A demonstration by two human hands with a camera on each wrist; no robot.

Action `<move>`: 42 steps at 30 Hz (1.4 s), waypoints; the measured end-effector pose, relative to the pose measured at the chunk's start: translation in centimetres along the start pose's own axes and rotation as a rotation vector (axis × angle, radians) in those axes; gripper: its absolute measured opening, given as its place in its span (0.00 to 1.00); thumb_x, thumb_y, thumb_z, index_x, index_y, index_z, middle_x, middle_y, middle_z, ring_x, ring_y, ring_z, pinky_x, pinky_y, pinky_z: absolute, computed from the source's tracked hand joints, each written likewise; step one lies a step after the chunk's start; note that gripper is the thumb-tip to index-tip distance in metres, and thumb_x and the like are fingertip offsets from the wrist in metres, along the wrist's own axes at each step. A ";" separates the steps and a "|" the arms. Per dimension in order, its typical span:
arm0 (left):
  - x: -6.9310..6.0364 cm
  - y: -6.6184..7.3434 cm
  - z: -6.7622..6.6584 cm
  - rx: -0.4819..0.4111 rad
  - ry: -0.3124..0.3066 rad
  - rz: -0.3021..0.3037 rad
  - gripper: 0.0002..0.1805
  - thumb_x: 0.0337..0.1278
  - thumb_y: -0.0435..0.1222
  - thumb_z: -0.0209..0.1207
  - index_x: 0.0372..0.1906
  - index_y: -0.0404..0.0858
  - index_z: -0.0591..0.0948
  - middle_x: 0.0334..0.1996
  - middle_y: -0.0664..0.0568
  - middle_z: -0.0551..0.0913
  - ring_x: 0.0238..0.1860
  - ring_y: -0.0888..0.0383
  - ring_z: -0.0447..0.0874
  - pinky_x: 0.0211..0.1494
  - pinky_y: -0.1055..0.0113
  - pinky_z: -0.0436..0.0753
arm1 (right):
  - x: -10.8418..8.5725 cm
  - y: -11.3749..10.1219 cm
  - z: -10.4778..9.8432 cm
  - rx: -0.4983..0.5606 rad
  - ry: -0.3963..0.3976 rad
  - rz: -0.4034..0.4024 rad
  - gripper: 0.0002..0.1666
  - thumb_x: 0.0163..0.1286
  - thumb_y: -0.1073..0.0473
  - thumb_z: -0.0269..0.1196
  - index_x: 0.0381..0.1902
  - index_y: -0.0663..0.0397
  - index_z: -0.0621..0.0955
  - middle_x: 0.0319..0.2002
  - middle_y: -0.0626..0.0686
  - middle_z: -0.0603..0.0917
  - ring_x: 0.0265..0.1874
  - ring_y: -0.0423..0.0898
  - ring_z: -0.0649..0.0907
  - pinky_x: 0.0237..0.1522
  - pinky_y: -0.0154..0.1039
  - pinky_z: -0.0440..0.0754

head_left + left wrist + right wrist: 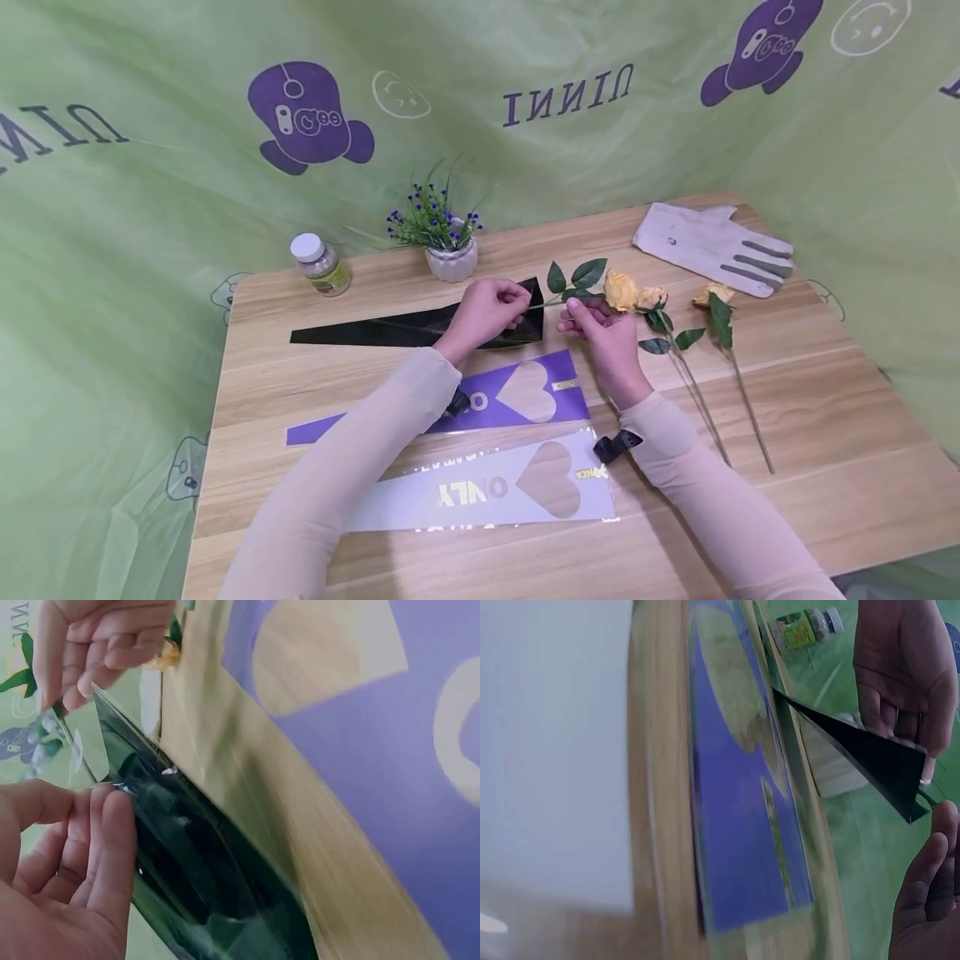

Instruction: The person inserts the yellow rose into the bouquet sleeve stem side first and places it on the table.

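My left hand [489,310] pinches the edge of a black tapered flower sleeve [375,328] at its wide mouth. In the left wrist view the sleeve [217,877] looks glossy and its mouth stands raised. A yellow artificial rose [621,292] with green leaves is in my right hand [606,337], its stem pinched between thumb and fingers. The stem [81,754] points at the sleeve's mouth beside the left fingertips; how far it reaches inside cannot be seen. In the right wrist view the left hand [907,675] holds the black sleeve [877,761] up.
Purple [555,410] and pale [495,496] sleeves with heart windows lie in front. Two more roses [651,298] [720,310] lie right, below a work glove [712,246]. A potted plant [452,262] and a white-capped jar [324,271] stand at the back.
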State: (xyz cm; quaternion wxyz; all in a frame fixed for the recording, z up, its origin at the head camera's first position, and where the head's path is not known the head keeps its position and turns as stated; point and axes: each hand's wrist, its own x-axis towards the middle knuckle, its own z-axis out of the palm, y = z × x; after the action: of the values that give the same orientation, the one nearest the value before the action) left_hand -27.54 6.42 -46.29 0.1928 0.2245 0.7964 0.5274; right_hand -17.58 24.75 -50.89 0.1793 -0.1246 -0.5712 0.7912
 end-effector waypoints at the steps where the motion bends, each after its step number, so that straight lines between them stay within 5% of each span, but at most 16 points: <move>1: 0.0 0.0 0.1 -0.048 0.001 -0.016 0.08 0.68 0.34 0.62 0.43 0.33 0.87 0.31 0.48 0.87 0.28 0.56 0.87 0.34 0.66 0.89 | 0.2 0.7 -0.2 0.005 -0.012 -0.006 0.18 0.67 0.58 0.72 0.46 0.66 0.80 0.37 0.64 0.87 0.29 0.52 0.88 0.36 0.42 0.90; 11: -0.2 0.0 0.5 -0.165 0.058 -0.019 0.07 0.66 0.32 0.63 0.42 0.32 0.86 0.31 0.47 0.87 0.29 0.56 0.87 0.34 0.64 0.90 | -0.8 -0.1 2.2 0.030 0.000 0.120 0.14 0.67 0.58 0.72 0.41 0.62 0.81 0.28 0.58 0.87 0.25 0.46 0.86 0.31 0.41 0.90; 17: -0.2 0.0 0.5 -0.235 0.093 -0.047 0.06 0.65 0.30 0.62 0.42 0.31 0.86 0.31 0.46 0.87 0.28 0.56 0.86 0.35 0.63 0.90 | -1.0 -0.5 1.3 0.052 -0.109 0.191 0.21 0.71 0.52 0.69 0.45 0.67 0.80 0.33 0.55 0.87 0.30 0.45 0.85 0.36 0.37 0.87; 20: -0.2 -0.1 0.5 -0.281 0.113 -0.067 0.06 0.65 0.29 0.62 0.42 0.30 0.86 0.31 0.45 0.86 0.27 0.56 0.86 0.35 0.63 0.91 | -1.2 -0.8 0.4 0.062 -0.205 0.226 0.33 0.77 0.40 0.58 0.52 0.69 0.77 0.40 0.54 0.85 0.34 0.46 0.82 0.38 0.36 0.83; 23: -0.2 -0.2 0.3 -0.306 0.123 -0.072 0.06 0.65 0.28 0.62 0.43 0.30 0.86 0.32 0.44 0.86 0.27 0.55 0.86 0.36 0.63 0.91 | -1.1 -1.1 -0.3 0.116 -0.273 0.267 0.48 0.77 0.27 0.37 0.58 0.66 0.76 0.41 0.55 0.83 0.34 0.46 0.79 0.37 0.36 0.80; 27: -0.3 -0.1 0.2 -0.312 0.120 -0.068 0.06 0.66 0.28 0.62 0.43 0.29 0.86 0.32 0.43 0.86 0.27 0.55 0.86 0.36 0.63 0.91 | -1.1 -1.3 -0.7 0.222 -0.307 0.301 0.58 0.73 0.23 0.22 0.60 0.64 0.77 0.39 0.57 0.84 0.33 0.48 0.78 0.34 0.36 0.78; 31: -0.4 0.1 0.1 -0.299 0.115 -0.054 0.07 0.66 0.29 0.62 0.43 0.29 0.86 0.32 0.44 0.86 0.27 0.56 0.86 0.36 0.63 0.91 | -1.2 -1.3 -0.9 0.234 -0.326 0.296 0.52 0.78 0.28 0.24 0.58 0.62 0.78 0.39 0.56 0.84 0.34 0.49 0.78 0.33 0.36 0.79; 38: -0.7 0.3 0.0 -0.240 0.112 -0.021 0.07 0.66 0.29 0.62 0.43 0.29 0.86 0.31 0.46 0.86 0.27 0.56 0.86 0.35 0.63 0.90 | -1.3 -1.1 -0.8 0.058 -0.399 0.278 0.50 0.79 0.29 0.31 0.59 0.70 0.75 0.39 0.55 0.83 0.33 0.45 0.78 0.33 0.34 0.78; 42: -0.9 0.3 -0.1 -0.218 0.104 -0.015 0.07 0.66 0.29 0.62 0.43 0.30 0.86 0.32 0.46 0.86 0.27 0.56 0.86 0.34 0.64 0.90 | -1.1 -1.7 -0.7 0.016 -0.338 0.297 0.41 0.79 0.30 0.43 0.57 0.64 0.76 0.39 0.56 0.82 0.31 0.44 0.77 0.33 0.33 0.79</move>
State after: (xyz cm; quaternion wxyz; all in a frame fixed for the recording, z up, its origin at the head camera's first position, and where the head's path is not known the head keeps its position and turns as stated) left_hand -26.84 5.94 -45.89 0.1783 0.1685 0.7451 0.6202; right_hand -16.10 25.35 -49.51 -0.0367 -0.0715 -0.5621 0.8231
